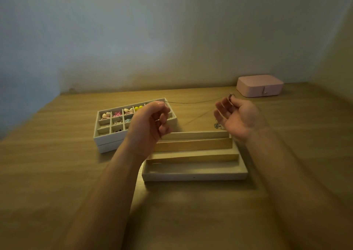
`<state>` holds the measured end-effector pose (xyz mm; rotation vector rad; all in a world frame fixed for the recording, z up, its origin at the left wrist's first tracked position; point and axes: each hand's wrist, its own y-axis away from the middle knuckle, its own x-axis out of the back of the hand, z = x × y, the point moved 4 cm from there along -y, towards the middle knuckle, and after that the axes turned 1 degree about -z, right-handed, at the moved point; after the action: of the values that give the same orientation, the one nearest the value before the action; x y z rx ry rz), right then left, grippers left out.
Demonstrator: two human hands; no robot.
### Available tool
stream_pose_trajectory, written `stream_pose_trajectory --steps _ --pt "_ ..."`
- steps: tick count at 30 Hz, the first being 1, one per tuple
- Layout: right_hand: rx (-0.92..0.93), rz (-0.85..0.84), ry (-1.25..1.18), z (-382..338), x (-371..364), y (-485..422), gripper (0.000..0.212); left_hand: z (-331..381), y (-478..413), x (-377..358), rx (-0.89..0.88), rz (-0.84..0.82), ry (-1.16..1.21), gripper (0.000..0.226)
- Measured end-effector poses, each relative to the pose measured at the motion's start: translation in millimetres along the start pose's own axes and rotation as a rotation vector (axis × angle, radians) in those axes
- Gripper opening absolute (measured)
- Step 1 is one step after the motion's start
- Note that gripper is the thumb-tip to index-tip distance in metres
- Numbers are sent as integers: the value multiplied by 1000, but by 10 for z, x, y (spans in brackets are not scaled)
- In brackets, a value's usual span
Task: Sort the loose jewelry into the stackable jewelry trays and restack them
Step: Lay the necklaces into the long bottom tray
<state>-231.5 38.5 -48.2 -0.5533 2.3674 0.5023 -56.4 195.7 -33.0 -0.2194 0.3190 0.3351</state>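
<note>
Stretching between the 2 hands, a thin necklace [193, 102] hangs above the counter [57, 173], near the long-slot tray [194, 175]. The left hand [150, 123] has its grip clamped on 1 end. The right hand [238, 116], palm up, pinches the other, its remaining fingers loose. A compartment tray [107, 141] of coloured pieces sits left.

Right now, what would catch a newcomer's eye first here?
The left hand and right hand hold a thin chain stretched between them, above a long tray in the middle. To the left, a grid tray shows colourful pieces in its compartments. A pink box sits at the back right.
</note>
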Motion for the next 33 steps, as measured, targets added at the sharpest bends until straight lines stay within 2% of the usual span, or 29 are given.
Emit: stream_pose_trajectory --steps 5,8,13,15,19,23,27,33 --pt "-40 -169 159 -147 -45 26 19 234 -31 59 -19 19 85 25" --pt "-95 -288 152 -176 -32 59 11 354 -49 148 -38 26 14 29" --pt "-139 -352 141 -237 66 41 8 491 -31 313 -173 -103 -620 32" --pt "-156 -341 214 -243 83 27 6 505 -36 309 -217 -153 -769 31" --pt "-110 -370 601 -245 91 -36 6 430 -85 346 -280 -176 -1185 33" --pt "-115 -307 1011 -263 159 -104 12 356 -43 421 -372 -250 -1594 23" --pt "-13 -284 1359 -268 178 -128 15 255 -7 416 -416 -305 -1761 14" --pt "185 -293 1607 -187 142 -85 11 172 -38 334 -476 -362 -1899 16"
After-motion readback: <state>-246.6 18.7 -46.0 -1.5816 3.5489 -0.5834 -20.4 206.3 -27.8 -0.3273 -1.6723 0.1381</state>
